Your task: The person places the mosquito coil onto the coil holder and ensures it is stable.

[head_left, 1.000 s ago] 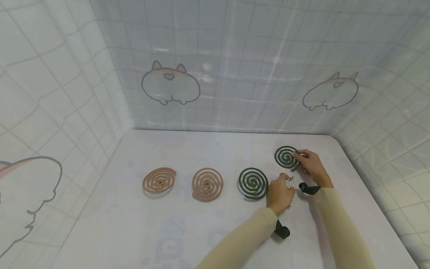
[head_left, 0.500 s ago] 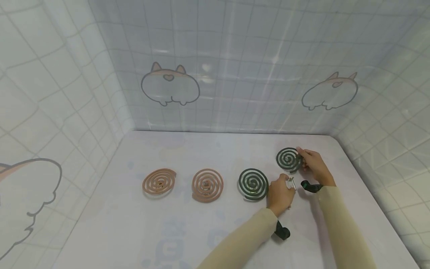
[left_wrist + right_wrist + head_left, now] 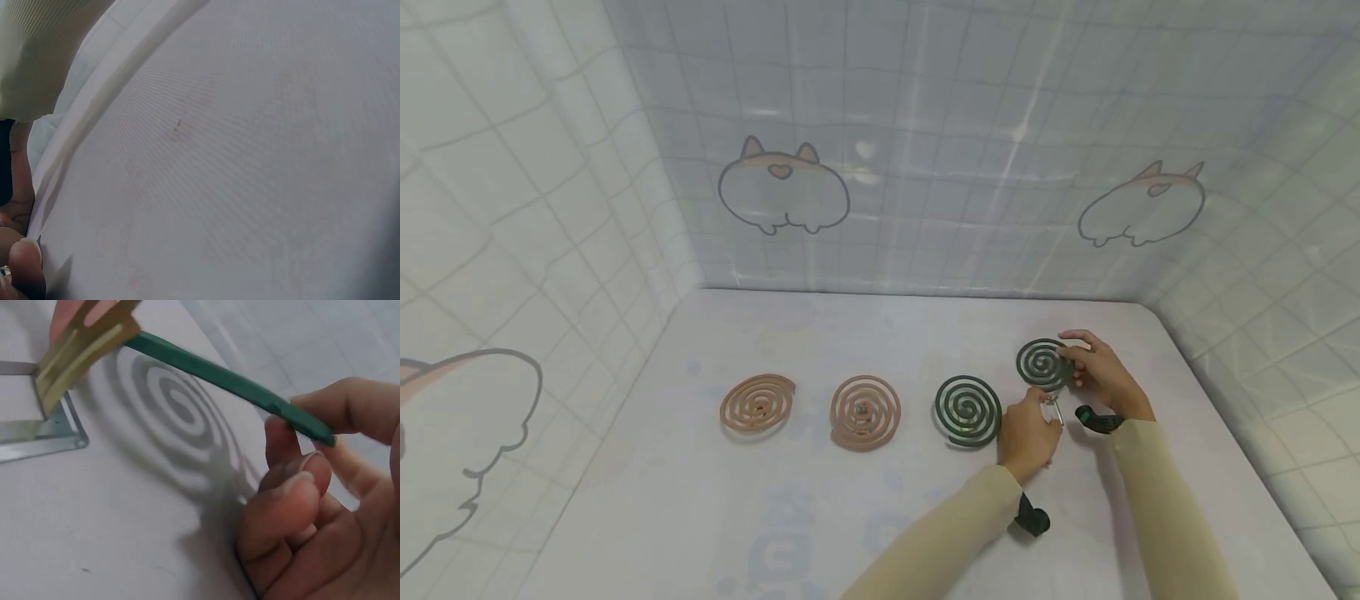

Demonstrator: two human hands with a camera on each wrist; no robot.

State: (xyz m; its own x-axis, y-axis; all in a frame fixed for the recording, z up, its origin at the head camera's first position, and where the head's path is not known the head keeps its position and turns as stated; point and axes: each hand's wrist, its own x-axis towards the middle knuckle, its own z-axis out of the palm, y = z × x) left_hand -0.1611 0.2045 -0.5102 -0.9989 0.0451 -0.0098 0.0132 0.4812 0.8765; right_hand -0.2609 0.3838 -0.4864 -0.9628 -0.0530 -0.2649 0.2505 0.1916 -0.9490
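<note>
Pinched at its rim by my right hand (image 3: 1105, 377), a green mosquito coil (image 3: 1043, 364) is tilted above the table at the right. The right wrist view has this coil edge-on (image 3: 206, 374), with its spiral shadow below on the table. My left hand (image 3: 1027, 435) grips a small metal coil stand (image 3: 1056, 408) just in front of the held coil. Close up, the stand shows a slotted gold-coloured piece (image 3: 87, 353) and a silver frame (image 3: 74, 425). Whether coil and stand touch, I cannot tell. Only fingertips (image 3: 26, 262) of the left hand appear in the left wrist view.
Left of my left hand sits another green coil (image 3: 967, 411). Farther left are two brown coils, one flat-facing (image 3: 865, 413) and one tilted (image 3: 757, 404). A white table (image 3: 820, 517) carries them, with tile-patterned walls (image 3: 925, 150) behind and at both sides.
The right hand's coil has come a little nearer to me, toward the stand, and its thumb and fingers have shifted along the rim. My left hand has stayed with the stand.
</note>
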